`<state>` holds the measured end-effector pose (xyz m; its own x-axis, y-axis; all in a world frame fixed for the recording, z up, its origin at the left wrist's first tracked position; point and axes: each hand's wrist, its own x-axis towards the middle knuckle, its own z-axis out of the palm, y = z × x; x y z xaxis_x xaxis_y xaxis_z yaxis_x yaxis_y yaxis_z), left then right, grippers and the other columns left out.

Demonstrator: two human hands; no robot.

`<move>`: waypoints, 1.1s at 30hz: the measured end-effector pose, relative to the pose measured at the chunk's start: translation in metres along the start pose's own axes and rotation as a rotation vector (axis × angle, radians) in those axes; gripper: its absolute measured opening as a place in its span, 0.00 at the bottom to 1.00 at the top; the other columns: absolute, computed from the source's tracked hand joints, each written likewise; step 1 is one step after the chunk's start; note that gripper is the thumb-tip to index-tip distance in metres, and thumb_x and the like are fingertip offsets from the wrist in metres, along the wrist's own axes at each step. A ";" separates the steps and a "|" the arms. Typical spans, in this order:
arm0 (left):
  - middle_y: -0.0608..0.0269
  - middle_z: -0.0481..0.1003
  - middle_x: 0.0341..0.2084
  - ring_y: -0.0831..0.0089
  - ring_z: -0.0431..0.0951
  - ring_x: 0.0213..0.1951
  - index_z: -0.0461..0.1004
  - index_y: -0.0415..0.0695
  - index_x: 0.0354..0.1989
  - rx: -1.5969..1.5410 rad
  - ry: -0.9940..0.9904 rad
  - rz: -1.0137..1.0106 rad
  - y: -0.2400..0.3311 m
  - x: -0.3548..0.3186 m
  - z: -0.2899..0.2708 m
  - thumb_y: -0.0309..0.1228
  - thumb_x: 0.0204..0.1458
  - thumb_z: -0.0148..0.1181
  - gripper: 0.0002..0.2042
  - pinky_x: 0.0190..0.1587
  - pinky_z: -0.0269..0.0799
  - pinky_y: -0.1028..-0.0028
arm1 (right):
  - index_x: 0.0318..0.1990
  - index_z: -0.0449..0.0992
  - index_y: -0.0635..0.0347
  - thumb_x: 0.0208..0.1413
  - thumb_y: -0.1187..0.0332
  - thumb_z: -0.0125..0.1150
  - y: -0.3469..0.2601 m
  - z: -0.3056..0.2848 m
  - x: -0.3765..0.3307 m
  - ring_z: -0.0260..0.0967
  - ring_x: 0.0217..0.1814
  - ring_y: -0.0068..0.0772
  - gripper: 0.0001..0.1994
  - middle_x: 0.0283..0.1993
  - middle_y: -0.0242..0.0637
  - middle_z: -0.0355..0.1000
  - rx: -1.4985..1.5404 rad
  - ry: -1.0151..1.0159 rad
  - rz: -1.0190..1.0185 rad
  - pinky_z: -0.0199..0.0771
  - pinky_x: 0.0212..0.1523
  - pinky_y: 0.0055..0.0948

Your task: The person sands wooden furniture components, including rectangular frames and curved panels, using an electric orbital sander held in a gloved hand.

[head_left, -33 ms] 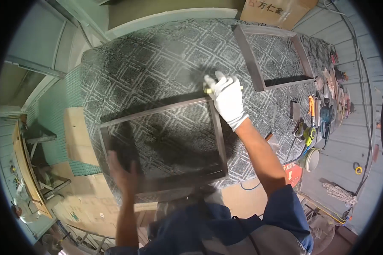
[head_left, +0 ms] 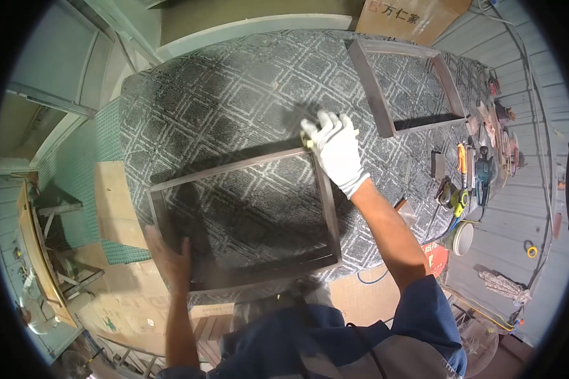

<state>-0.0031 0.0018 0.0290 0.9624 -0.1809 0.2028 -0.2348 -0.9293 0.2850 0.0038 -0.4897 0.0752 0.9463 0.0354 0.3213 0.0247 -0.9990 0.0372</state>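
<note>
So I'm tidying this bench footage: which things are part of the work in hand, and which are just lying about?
In hand:
near metal frame
right hand, gloved, on the frame's far corner
left hand, bare, on its near corner

Lying about:
second frame
hand tools
cardboard box

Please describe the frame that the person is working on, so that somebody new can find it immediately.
Look at the big table covered with grey diamond-pattern carpet. Two dark rectangular frames lie on it. The right one is the near frame, close to the person: the gloved right hand presses its far corner, the bare left hand its near corner; the far frame lies untouched.

Patterned grey carpet (head_left: 234, 107) covers the bench; pale plank floor (head_left: 518, 215) right.
</note>
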 end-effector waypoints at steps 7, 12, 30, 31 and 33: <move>0.35 0.77 0.54 0.38 0.77 0.55 0.69 0.36 0.66 -0.303 -0.308 -0.348 -0.098 0.008 0.025 0.36 0.63 0.61 0.26 0.54 0.73 0.49 | 0.63 0.74 0.63 0.60 0.63 0.64 -0.145 0.055 0.005 0.77 0.55 0.44 0.25 0.48 0.47 0.79 0.358 -0.054 0.038 0.70 0.65 0.48; 0.47 0.80 0.53 0.40 0.82 0.46 0.72 0.43 0.64 -0.206 -0.263 -0.295 -0.074 0.015 0.042 0.39 0.67 0.55 0.21 0.46 0.78 0.50 | 0.66 0.69 0.72 0.62 0.59 0.58 -0.360 0.065 0.105 0.72 0.50 0.47 0.30 0.48 0.48 0.76 0.328 -0.176 -0.150 0.66 0.62 0.52; 0.46 0.83 0.43 0.44 0.83 0.40 0.78 0.43 0.58 -0.257 -0.229 -0.403 -0.089 -0.001 0.042 0.41 0.65 0.60 0.19 0.41 0.79 0.53 | 0.53 0.77 0.55 0.59 0.65 0.61 -0.360 0.073 0.103 0.74 0.60 0.42 0.15 0.54 0.37 0.77 0.803 -0.252 0.056 0.71 0.62 0.42; 0.46 0.83 0.43 0.44 0.83 0.40 0.78 0.43 0.58 -0.264 -0.239 -0.387 -0.087 -0.001 0.041 0.41 0.65 0.60 0.19 0.41 0.79 0.53 | 0.53 0.77 0.54 0.60 0.67 0.59 -0.311 0.066 0.085 0.75 0.57 0.42 0.14 0.53 0.36 0.78 0.614 -0.141 0.011 0.72 0.57 0.43; 0.46 0.83 0.36 0.44 0.83 0.37 0.79 0.42 0.56 -0.242 -0.202 -0.432 -0.081 0.003 0.036 0.40 0.66 0.60 0.17 0.39 0.78 0.51 | 0.50 0.80 0.46 0.62 0.69 0.54 -0.221 0.036 0.058 0.75 0.51 0.37 0.12 0.46 0.32 0.77 0.430 -0.053 0.049 0.71 0.52 0.41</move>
<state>0.0240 0.0645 -0.0271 0.9798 0.1211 -0.1589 0.1870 -0.8362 0.5156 0.0654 -0.2682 0.0513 0.9646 -0.0024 0.2636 0.1010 -0.9203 -0.3779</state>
